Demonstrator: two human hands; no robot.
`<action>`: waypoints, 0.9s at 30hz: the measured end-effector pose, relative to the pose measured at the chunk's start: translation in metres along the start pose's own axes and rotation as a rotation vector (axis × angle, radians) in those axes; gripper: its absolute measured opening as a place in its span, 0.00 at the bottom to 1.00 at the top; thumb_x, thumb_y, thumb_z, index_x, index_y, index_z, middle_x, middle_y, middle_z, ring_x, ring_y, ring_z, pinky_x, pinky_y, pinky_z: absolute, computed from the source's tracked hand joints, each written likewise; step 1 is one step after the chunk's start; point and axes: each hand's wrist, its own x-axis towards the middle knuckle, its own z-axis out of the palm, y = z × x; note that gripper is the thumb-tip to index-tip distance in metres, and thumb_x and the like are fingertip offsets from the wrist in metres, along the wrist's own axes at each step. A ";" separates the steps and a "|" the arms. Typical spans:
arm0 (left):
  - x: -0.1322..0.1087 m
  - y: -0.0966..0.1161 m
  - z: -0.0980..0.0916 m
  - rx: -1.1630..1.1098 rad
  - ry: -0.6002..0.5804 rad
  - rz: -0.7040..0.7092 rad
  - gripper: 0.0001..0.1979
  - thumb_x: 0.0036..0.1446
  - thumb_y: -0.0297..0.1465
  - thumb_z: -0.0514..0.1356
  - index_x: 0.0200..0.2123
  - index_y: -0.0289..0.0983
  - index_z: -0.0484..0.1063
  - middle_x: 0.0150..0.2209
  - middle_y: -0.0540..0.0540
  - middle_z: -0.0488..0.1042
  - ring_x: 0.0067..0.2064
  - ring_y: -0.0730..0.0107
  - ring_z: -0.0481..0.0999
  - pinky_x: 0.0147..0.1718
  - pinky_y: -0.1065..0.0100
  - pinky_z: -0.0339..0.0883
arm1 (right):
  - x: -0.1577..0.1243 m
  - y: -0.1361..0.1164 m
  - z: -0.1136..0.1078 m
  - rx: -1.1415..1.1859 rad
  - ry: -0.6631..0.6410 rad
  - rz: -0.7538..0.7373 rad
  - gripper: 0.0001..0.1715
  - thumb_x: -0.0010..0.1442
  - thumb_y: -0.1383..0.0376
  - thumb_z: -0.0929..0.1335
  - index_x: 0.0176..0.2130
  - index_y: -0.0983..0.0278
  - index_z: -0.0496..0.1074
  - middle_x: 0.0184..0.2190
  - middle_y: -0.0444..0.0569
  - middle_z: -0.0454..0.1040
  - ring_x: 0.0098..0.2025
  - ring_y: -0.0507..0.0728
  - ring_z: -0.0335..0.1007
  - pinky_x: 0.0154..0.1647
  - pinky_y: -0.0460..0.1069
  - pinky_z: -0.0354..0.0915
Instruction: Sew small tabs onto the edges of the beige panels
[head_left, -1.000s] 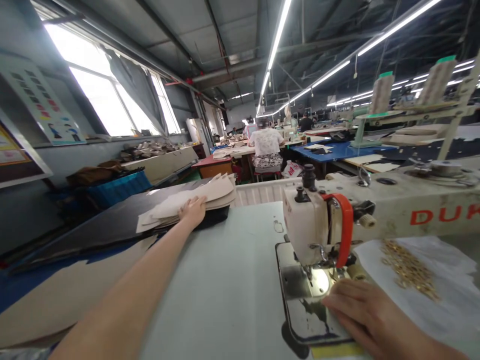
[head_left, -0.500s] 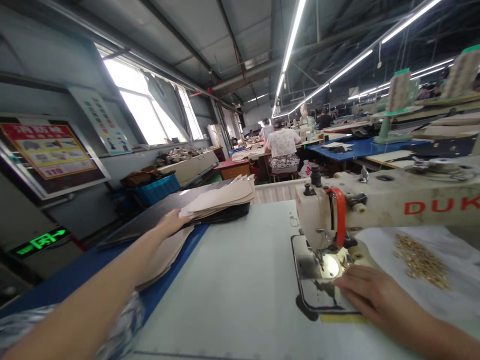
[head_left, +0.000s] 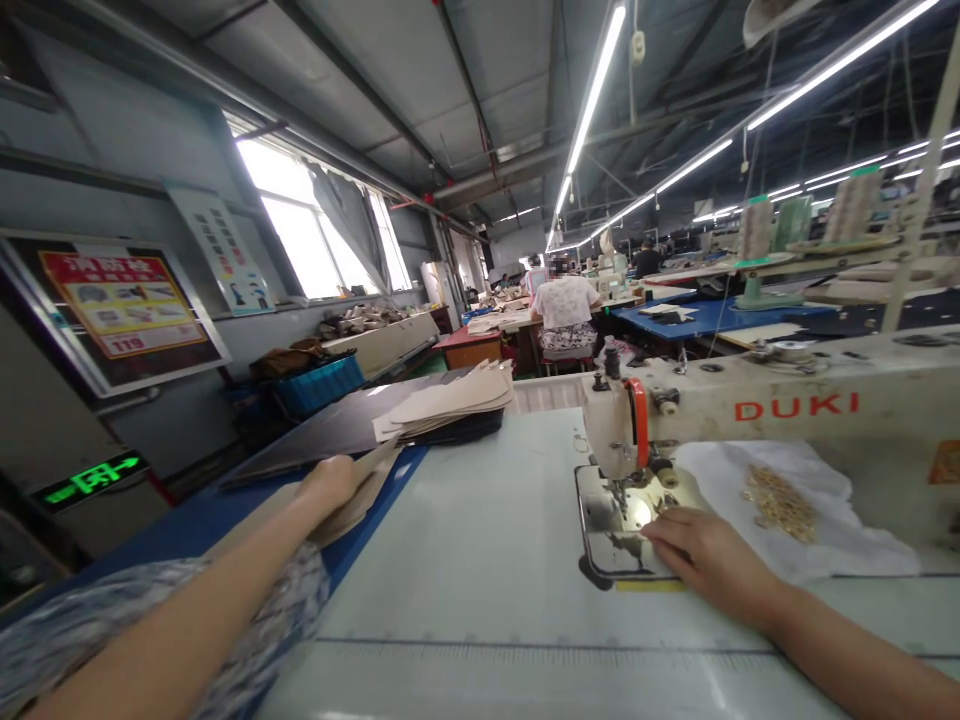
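One tan cut piece (head_left: 369, 478) is gripped in my left hand (head_left: 330, 482) at the left edge of the table (head_left: 480, 570), not yet at the sewing machine (head_left: 787, 405), whose plate (head_left: 609, 548) lies bare beside my flat, open right hand (head_left: 701, 552).

This is a sewing floor in a factory, a large industrial hall rather than a small workshop. An industrial sewing machine (head_left: 787, 400) lettered DUKI stands just beyond the right hand (head_left: 709, 560), with a heap of small gold metal parts (head_left: 780, 500) on a white cloth to the right of that hand. Beyond the left hand (head_left: 330, 480) lies a stack of cut beige pieces (head_left: 450, 400). Far ahead of both hands, a person (head_left: 566, 305) sits at further worktables (head_left: 712, 315), and thread cones (head_left: 757, 225) stand on a rack. Long tube lights (head_left: 592, 100) run under a steel roof. Left of the left hand, the wall carries notice boards (head_left: 124, 305) and a green exit sign (head_left: 90, 477).
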 end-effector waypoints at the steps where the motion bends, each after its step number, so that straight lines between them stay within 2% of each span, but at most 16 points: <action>1: -0.003 0.006 -0.009 0.039 0.011 -0.010 0.14 0.61 0.34 0.55 0.47 0.33 0.68 0.45 0.41 0.71 0.45 0.58 0.73 0.42 0.54 0.68 | 0.000 0.000 0.000 -0.006 0.006 0.001 0.17 0.64 0.68 0.57 0.38 0.63 0.74 0.33 0.51 0.75 0.36 0.56 0.70 0.39 0.49 0.65; 3: -0.015 0.024 -0.021 0.131 0.029 0.005 0.13 0.62 0.32 0.51 0.42 0.32 0.71 0.40 0.38 0.74 0.45 0.50 0.73 0.42 0.51 0.66 | 0.000 -0.002 -0.001 -0.020 0.004 0.006 0.17 0.64 0.68 0.57 0.38 0.63 0.74 0.33 0.51 0.75 0.36 0.56 0.70 0.39 0.49 0.65; 5: -0.038 0.048 -0.021 0.211 0.023 0.110 0.14 0.61 0.29 0.48 0.41 0.32 0.71 0.37 0.37 0.75 0.44 0.45 0.74 0.42 0.51 0.64 | 0.001 -0.004 -0.002 -0.037 -0.004 0.008 0.18 0.64 0.68 0.57 0.38 0.63 0.74 0.33 0.51 0.74 0.37 0.56 0.69 0.40 0.49 0.64; 6: -0.053 0.062 -0.016 0.275 -0.004 0.210 0.15 0.59 0.28 0.47 0.43 0.33 0.71 0.36 0.37 0.75 0.43 0.47 0.75 0.41 0.53 0.64 | 0.001 -0.005 -0.002 -0.047 -0.008 0.008 0.18 0.64 0.68 0.57 0.37 0.63 0.74 0.33 0.51 0.74 0.37 0.56 0.69 0.40 0.49 0.64; 9: -0.111 0.104 0.021 0.267 -0.117 0.382 0.17 0.55 0.26 0.49 0.46 0.38 0.70 0.35 0.42 0.77 0.39 0.56 0.77 0.39 0.60 0.66 | 0.002 -0.007 -0.003 -0.084 -0.018 0.005 0.17 0.64 0.68 0.57 0.36 0.64 0.74 0.32 0.51 0.74 0.36 0.56 0.69 0.39 0.49 0.64; 11: -0.149 0.130 0.054 0.145 -0.273 0.586 0.21 0.55 0.23 0.48 0.50 0.41 0.68 0.40 0.43 0.77 0.42 0.60 0.76 0.43 0.62 0.65 | 0.003 -0.008 -0.003 -0.112 -0.029 0.005 0.16 0.63 0.69 0.58 0.36 0.63 0.73 0.31 0.51 0.74 0.36 0.56 0.69 0.39 0.49 0.64; 13: -0.178 0.153 0.082 0.100 -0.348 0.683 0.23 0.52 0.21 0.49 0.51 0.39 0.67 0.41 0.40 0.77 0.42 0.57 0.76 0.42 0.62 0.66 | 0.003 -0.008 -0.004 -0.132 -0.030 0.001 0.15 0.63 0.69 0.58 0.36 0.64 0.73 0.31 0.51 0.74 0.36 0.57 0.69 0.38 0.50 0.64; 15: -0.193 0.173 0.094 0.058 -0.356 0.697 0.20 0.54 0.22 0.49 0.49 0.36 0.69 0.40 0.37 0.77 0.42 0.54 0.76 0.41 0.61 0.67 | 0.003 -0.011 -0.006 -0.128 -0.026 -0.018 0.15 0.63 0.69 0.59 0.38 0.64 0.73 0.32 0.52 0.74 0.37 0.58 0.69 0.40 0.51 0.65; 17: -0.198 0.186 0.089 -0.019 -0.342 0.636 0.16 0.58 0.28 0.49 0.47 0.37 0.71 0.39 0.37 0.77 0.41 0.54 0.77 0.40 0.60 0.68 | 0.003 -0.018 -0.008 -0.082 -0.040 -0.039 0.14 0.63 0.69 0.59 0.40 0.64 0.73 0.35 0.52 0.75 0.39 0.58 0.70 0.42 0.52 0.66; 19: -0.197 0.187 0.077 -0.118 -0.361 0.601 0.15 0.60 0.35 0.49 0.44 0.39 0.72 0.38 0.40 0.78 0.41 0.55 0.77 0.41 0.59 0.68 | 0.002 -0.029 -0.009 -0.016 -0.060 -0.054 0.14 0.63 0.68 0.60 0.43 0.64 0.72 0.39 0.52 0.75 0.42 0.57 0.70 0.44 0.52 0.66; 22: -0.194 0.167 0.069 -0.290 -0.420 0.674 0.17 0.60 0.41 0.50 0.46 0.41 0.72 0.43 0.44 0.77 0.45 0.60 0.75 0.46 0.61 0.67 | 0.004 -0.051 -0.008 0.061 -0.074 -0.101 0.15 0.63 0.67 0.60 0.45 0.62 0.72 0.43 0.52 0.75 0.45 0.57 0.70 0.48 0.52 0.65; 24: -0.191 0.144 0.075 -0.349 -0.365 0.680 0.19 0.60 0.41 0.51 0.52 0.43 0.68 0.52 0.45 0.72 0.53 0.62 0.70 0.53 0.62 0.62 | 0.006 -0.063 -0.004 0.095 -0.090 -0.132 0.15 0.63 0.67 0.61 0.45 0.62 0.73 0.44 0.51 0.74 0.46 0.57 0.70 0.50 0.51 0.65; 27: -0.184 0.109 0.092 -0.210 -0.238 0.551 0.26 0.61 0.41 0.50 0.60 0.40 0.58 0.64 0.41 0.56 0.64 0.56 0.54 0.61 0.53 0.48 | 0.010 -0.074 0.005 0.112 -0.115 -0.136 0.15 0.63 0.66 0.61 0.45 0.61 0.74 0.46 0.52 0.74 0.47 0.57 0.70 0.51 0.52 0.65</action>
